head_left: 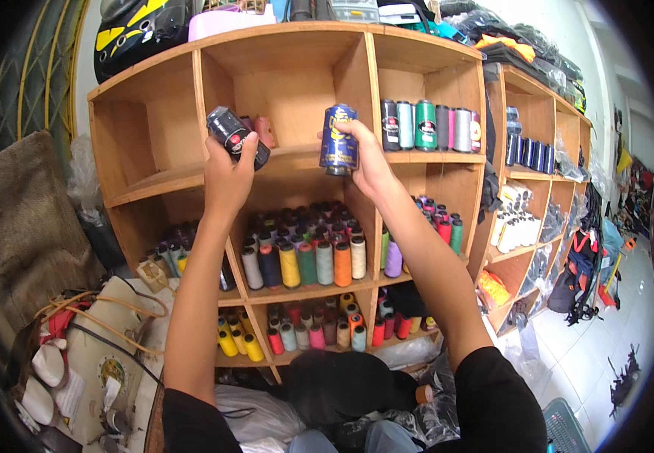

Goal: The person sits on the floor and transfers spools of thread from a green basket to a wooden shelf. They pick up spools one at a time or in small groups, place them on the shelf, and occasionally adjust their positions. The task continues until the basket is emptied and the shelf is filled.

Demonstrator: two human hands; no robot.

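My left hand is closed round a black thread spool, tilted, in front of the upper middle compartment of the wooden shelf. Level with it, my right hand grips a dark blue thread spool with yellow print, held nearly upright. Behind my left hand, a pinkish spool stands in that compartment, and a darker one beside it is partly hidden. To the right of my right hand, a row of spools, among them a green spool, stands in the upper right compartment.
Lower compartments hold many coloured spools, such as a yellow spool. A sewing machine stands at the lower left. Below the shelf are a black rounded thing and plastic bags. A second shelf stands at the right, with bags beyond.
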